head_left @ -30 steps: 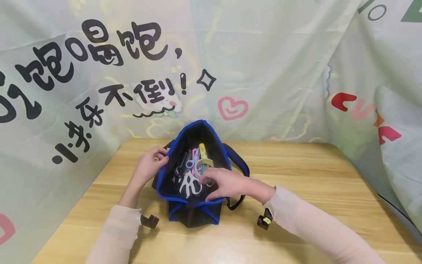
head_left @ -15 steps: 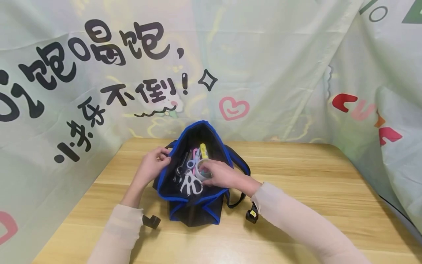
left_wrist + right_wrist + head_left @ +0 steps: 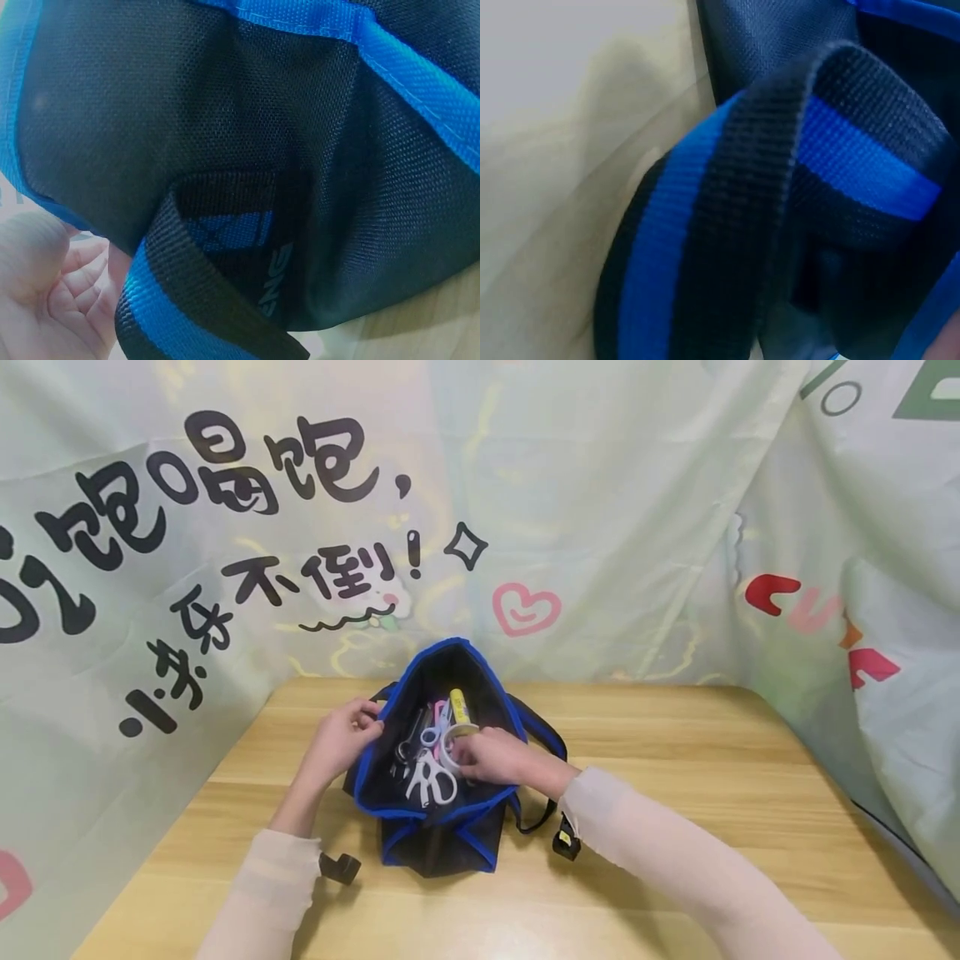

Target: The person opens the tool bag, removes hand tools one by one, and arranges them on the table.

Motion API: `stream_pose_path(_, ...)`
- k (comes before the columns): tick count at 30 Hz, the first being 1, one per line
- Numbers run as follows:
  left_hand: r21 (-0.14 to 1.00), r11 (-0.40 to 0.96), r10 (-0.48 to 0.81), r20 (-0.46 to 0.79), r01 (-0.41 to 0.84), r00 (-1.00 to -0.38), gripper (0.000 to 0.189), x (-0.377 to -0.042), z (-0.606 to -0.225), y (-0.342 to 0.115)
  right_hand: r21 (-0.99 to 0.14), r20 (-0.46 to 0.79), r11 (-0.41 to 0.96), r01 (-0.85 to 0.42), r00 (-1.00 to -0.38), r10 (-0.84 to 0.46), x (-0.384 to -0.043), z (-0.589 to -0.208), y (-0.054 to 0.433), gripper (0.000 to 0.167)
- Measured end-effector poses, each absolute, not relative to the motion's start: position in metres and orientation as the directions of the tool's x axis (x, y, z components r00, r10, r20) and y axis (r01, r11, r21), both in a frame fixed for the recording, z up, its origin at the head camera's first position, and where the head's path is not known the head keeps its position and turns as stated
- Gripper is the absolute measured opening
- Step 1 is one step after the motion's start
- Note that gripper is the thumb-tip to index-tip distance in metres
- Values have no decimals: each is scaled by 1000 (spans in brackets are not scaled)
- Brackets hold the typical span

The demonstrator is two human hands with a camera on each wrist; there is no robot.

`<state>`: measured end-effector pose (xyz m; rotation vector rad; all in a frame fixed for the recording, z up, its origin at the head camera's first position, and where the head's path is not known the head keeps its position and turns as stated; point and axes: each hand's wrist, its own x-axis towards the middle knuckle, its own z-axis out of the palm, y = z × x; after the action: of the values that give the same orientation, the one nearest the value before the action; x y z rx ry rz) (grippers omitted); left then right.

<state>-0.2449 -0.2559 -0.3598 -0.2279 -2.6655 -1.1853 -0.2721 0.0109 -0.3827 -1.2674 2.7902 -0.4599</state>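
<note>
A black tool bag with blue edging stands open-mouthed on the wooden table. My left hand pinches its left rim between thumb and fingers; in the left wrist view that hand shows at the lower left beside the bag's side. My right hand reaches inside over the right rim, fingers curled at a whitish roll of tape, the thumb below it. Next to the roll lie white-handled scissors, light-blue-handled scissors and a yellow tube. My right palm hides part of the roll.
A black and blue strap loops out from the bag's right side onto the table. Dark-handled tools lie along the bag's left inside. A printed cloth hangs behind the table.
My right hand has moved left and slightly up, deeper into the bag, its fingers closing at the roll of tape. The left hand keeps its hold on the rim.
</note>
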Motion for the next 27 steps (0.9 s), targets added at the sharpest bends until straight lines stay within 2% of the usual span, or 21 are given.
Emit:
stream_pose_path(7, 713, 665, 44, 258, 221, -965, 24, -245, -364, -263, -273, 129, 633, -724, -680, -722, -266, -378, 10, 13)
stream_pose_path(17, 694, 678, 44, 290, 242, -956, 22, -245, -367, -265, -497, 258, 559, -663, -729, -634, -260, -359, 18, 17)
stream_pose_path(21, 688, 684, 51, 290, 245, -956, 23, -244, -366, -265, -501, 309, 533, -681, -717, -625, -257, -345, 26, 15)
stream_pose_path(27, 682, 688, 61, 286, 248, -956, 24, -244, -363, -260, -437, 372, 501, -747, -658, -655, -255, -328, 45, 17)
